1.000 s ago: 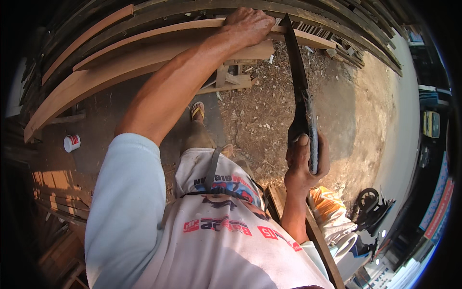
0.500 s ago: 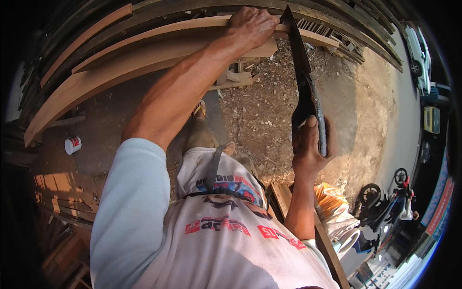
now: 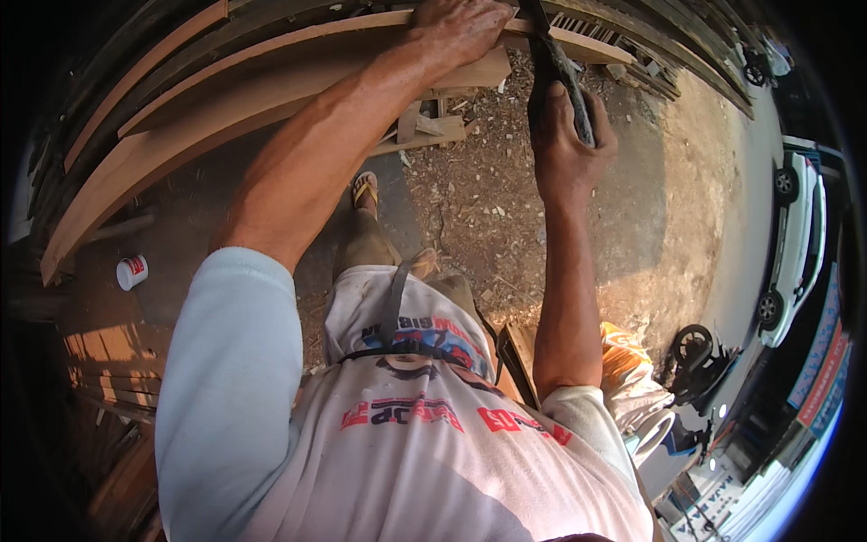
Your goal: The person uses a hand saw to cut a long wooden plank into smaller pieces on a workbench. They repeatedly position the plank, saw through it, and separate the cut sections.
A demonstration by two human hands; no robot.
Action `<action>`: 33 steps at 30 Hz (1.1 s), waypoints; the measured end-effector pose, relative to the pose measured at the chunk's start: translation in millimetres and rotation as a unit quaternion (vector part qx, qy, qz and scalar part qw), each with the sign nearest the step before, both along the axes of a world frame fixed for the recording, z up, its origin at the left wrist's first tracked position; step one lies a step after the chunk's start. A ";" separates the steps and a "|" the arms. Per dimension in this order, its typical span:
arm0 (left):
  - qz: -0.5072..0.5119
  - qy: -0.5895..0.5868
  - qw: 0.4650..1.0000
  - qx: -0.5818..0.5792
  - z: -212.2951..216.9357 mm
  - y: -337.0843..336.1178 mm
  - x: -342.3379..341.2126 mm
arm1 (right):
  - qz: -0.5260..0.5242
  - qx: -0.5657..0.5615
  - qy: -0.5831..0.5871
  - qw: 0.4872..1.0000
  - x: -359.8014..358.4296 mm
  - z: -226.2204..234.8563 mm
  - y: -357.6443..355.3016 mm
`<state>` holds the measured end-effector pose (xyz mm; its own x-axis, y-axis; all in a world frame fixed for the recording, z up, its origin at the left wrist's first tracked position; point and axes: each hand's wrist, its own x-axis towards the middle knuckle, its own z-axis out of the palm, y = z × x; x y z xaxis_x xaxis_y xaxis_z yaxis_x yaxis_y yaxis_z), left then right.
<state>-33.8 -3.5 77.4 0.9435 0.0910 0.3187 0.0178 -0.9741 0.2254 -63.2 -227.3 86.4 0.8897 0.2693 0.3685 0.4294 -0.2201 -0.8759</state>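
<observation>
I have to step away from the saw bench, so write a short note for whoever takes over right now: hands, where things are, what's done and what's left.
Left hand: pressed palm-down on the long wooden plank, holding it on the stack.
Right hand: closed around the handle of the handsaw, whose blade runs up to the plank's edge just right of the left hand.
Around: more planks stacked behind, wood chips on the ground below, a small white can off to the left.
Done: saw set at the plank; depth of cut is not visible.
Left: the plank is not cut through.
</observation>
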 end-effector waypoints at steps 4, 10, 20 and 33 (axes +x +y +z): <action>0.011 -0.087 0.995 0.049 -12.7 13.2 -11.9 | 0.042 -0.021 0.054 0.997 3.6 14.9 17.4; 0.038 0.029 0.999 0.014 -14.2 14.3 4.7 | -0.034 -0.015 0.054 0.998 -74.7 2.5 -49.6; 0.019 0.158 0.987 -0.025 29.5 17.3 -7.2 | -0.021 -0.019 0.042 0.999 -79.1 -4.4 -63.3; 0.022 0.175 0.984 -0.028 42.4 14.4 -5.7 | -0.013 -0.038 0.031 0.999 -45.8 -8.0 -25.6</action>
